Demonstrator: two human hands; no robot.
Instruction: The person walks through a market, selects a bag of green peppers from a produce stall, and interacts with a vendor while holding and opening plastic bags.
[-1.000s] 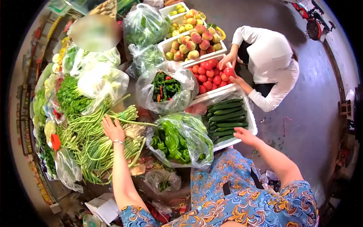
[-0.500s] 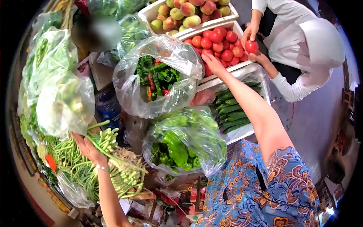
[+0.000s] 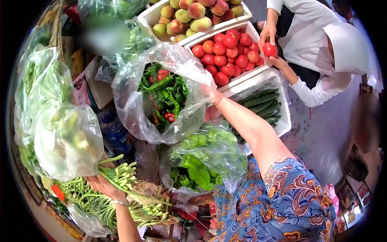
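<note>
Pepper bag [image 3: 132, 115] touches the right hand's fingers [image 3: 208, 91]; whether they clamp it, I cannot tell.

Tomatoes [image 3: 219, 60] between peaches [image 3: 196, 11] and cucumbers [image 3: 262, 101]; chillies [image 3: 166, 88] in bag [image 3: 131, 97] left of tomatoes; stems [image 3: 119, 177] farther left

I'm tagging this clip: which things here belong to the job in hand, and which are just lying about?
Likely part of the job:
green stalks, at the left hand
clear bag of red and green peppers, at the right hand

Just lying about:
peaches
boxed tomatoes
cucumbers
bag of larger green peppers
</note>
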